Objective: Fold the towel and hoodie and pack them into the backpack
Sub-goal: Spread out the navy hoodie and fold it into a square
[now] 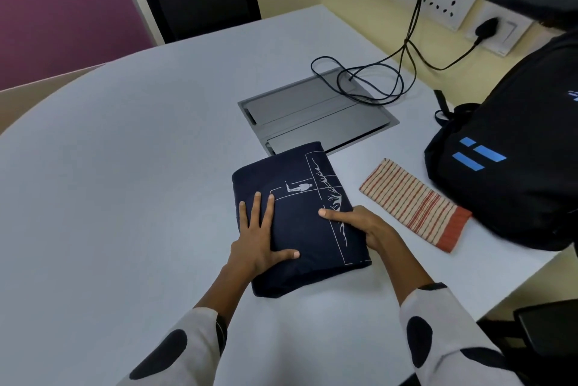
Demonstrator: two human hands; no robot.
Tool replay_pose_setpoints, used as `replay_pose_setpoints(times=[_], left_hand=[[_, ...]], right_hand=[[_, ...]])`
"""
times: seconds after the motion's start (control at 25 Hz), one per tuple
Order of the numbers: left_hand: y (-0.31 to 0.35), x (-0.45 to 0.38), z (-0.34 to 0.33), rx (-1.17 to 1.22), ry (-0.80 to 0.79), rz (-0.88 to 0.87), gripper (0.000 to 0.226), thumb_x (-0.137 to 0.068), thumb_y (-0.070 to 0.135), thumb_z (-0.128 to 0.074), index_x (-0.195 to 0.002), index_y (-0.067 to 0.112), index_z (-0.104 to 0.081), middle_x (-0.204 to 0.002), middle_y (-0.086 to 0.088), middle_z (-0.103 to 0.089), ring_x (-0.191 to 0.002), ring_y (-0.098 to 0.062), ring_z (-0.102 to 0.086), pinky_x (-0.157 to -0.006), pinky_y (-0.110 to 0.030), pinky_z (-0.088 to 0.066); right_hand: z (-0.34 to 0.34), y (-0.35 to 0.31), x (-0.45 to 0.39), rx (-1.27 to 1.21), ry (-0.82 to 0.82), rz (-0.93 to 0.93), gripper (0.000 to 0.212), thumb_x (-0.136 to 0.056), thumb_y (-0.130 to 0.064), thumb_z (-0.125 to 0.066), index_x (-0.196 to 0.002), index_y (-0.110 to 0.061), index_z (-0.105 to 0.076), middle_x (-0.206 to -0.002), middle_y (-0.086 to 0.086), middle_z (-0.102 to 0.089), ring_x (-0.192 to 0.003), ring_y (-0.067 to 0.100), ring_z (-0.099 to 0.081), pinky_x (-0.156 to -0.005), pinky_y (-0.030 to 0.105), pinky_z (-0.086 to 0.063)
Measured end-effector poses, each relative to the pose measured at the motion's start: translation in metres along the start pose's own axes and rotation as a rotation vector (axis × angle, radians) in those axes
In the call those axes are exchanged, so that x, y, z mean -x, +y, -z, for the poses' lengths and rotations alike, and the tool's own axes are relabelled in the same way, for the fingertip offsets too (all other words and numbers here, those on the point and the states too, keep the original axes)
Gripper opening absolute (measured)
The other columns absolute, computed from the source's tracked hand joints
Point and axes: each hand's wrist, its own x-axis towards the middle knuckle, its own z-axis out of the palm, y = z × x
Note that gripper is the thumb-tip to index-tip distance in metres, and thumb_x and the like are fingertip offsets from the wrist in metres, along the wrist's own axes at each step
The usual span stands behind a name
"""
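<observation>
A: Item one?
B: Navy hoodie [301,216], folded into a rectangle with white line print up, centre of frame on the pale table [125,166].
A: Hands?
B: Left hand [261,237] flat on its left part, fingers spread, gripping nothing. Right hand [359,223] at its right edge, thumb on top; the fingers seem tucked under, though that is hidden.
A: Item two?
B: Striped towel [414,204], folded into a strip, right of the hoodie, apart from it.
A: Item three?
B: Black backpack [506,166], right edge of frame, just beside the towel. Grey cable hatch [316,113] and black cables [387,76] above centre.
</observation>
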Motion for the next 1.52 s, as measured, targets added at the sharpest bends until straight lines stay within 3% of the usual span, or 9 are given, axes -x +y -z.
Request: replay_pose_setpoints(times=[0.24, 0.32, 0.52, 0.68, 1.0, 1.16, 1.24, 1.36, 1.52], left_hand=[[-0.012, 0.007, 0.013, 0.184, 0.018, 0.001, 0.122, -0.067, 0.067, -0.066, -0.147, 0.033, 0.019, -0.157, 0.004, 0.024, -0.145, -0.031, 0.016, -0.109, -0.055, -0.028], [-0.019, 0.009, 0.021, 0.303, 0.065, -0.045, 0.122, -0.066, 0.064, -0.071, -0.147, 0.040, 0.017, -0.160, 0.005, 0.012, -0.147, -0.026, 0.000, -0.110, -0.053, -0.031], [-0.023, 0.018, 0.048, 1.091, 0.075, -0.025, 0.065, -0.093, 0.029, -0.058, -0.147, 0.038, -0.022, -0.146, 0.008, -0.040, -0.127, -0.018, -0.048, -0.099, -0.038, -0.048], [-0.055, 0.031, 0.067, 1.658, 0.151, 0.230, 0.042, -0.095, 0.046, -0.046, -0.127, 0.019, -0.055, -0.118, -0.010, -0.066, -0.105, -0.029, -0.066, -0.083, -0.043, -0.057], [-0.124, 0.066, 0.023, 1.352, 0.457, 0.710, 0.087, -0.075, 0.052, -0.073, -0.143, 0.021, -0.030, -0.131, -0.010, -0.055, -0.111, -0.031, -0.058, -0.086, -0.046, -0.054], [-0.135, 0.069, 0.036, 1.224, 0.571, 0.625, 0.060, -0.080, 0.049, -0.069, -0.128, 0.018, -0.052, -0.107, -0.005, -0.062, -0.095, -0.020, -0.059, -0.087, -0.044, -0.054], [-0.139, 0.066, 0.046, 1.314, 0.501, 0.631, 0.055, -0.079, 0.045, -0.071, -0.121, 0.013, -0.057, -0.113, -0.001, -0.058, -0.100, -0.018, -0.054, -0.085, -0.038, -0.051], [-0.143, 0.062, 0.054, 1.296, 0.445, 0.638, 0.046, -0.081, 0.033, -0.073, -0.115, 0.006, -0.060, -0.112, -0.005, -0.061, -0.097, -0.019, -0.056, -0.079, -0.032, -0.046], [-0.147, 0.064, 0.060, 1.493, 0.442, 0.691, 0.028, -0.087, 0.023, -0.068, -0.106, 0.005, -0.059, -0.099, -0.008, -0.064, -0.091, -0.024, -0.062, -0.075, -0.033, -0.054]], right_hand=[[-0.025, -0.035, 0.030, -0.021, 0.013, 0.158, 0.056, -0.064, -0.013, -0.086, -0.115, -0.006, -0.064, -0.100, 0.011, -0.073, -0.089, 0.026, -0.071, -0.082, 0.040, -0.057], [-0.040, -0.061, 0.042, 0.083, 0.059, 0.281, 0.061, -0.064, -0.010, -0.085, -0.118, -0.010, -0.057, -0.110, 0.009, -0.069, -0.095, 0.025, -0.068, -0.087, 0.042, -0.055], [-0.121, -0.101, 0.076, 1.046, 0.466, 0.649, 0.089, -0.072, -0.032, -0.079, -0.142, -0.017, -0.027, -0.133, 0.007, -0.041, -0.116, 0.027, -0.049, -0.089, 0.038, -0.046], [-0.188, -0.043, 0.074, 1.392, 0.610, 0.772, 0.098, -0.066, -0.029, -0.085, -0.145, -0.017, -0.028, -0.131, 0.012, -0.043, -0.110, 0.027, -0.050, -0.076, 0.033, -0.051], [-0.262, 0.095, 0.082, 1.529, 0.301, 0.824, 0.109, -0.034, -0.037, -0.095, -0.132, -0.013, -0.053, -0.105, 0.010, -0.060, -0.078, 0.021, -0.059, -0.046, 0.025, -0.049], [-0.244, 0.086, 0.072, 1.382, 0.290, 1.142, 0.051, -0.063, -0.051, -0.081, -0.102, -0.020, -0.069, -0.091, -0.001, -0.059, -0.071, 0.012, -0.055, -0.046, 0.020, -0.043], [-0.223, 0.055, 0.057, 1.267, 0.317, 1.331, 0.033, -0.084, -0.048, -0.060, -0.095, -0.019, -0.070, -0.085, -0.002, -0.060, -0.073, 0.014, -0.055, -0.056, 0.025, -0.047], [-0.197, 0.008, 0.033, 1.219, 0.358, 1.297, 0.051, -0.089, -0.055, -0.044, -0.120, -0.019, -0.064, -0.115, 0.004, -0.061, -0.107, 0.022, -0.054, -0.087, 0.040, -0.046], [-0.184, 0.004, 0.008, 1.395, 0.202, 0.962, 0.085, -0.080, -0.080, -0.025, -0.151, -0.033, -0.019, -0.161, 0.002, -0.009, -0.148, 0.025, -0.001, -0.113, 0.062, -0.004]])
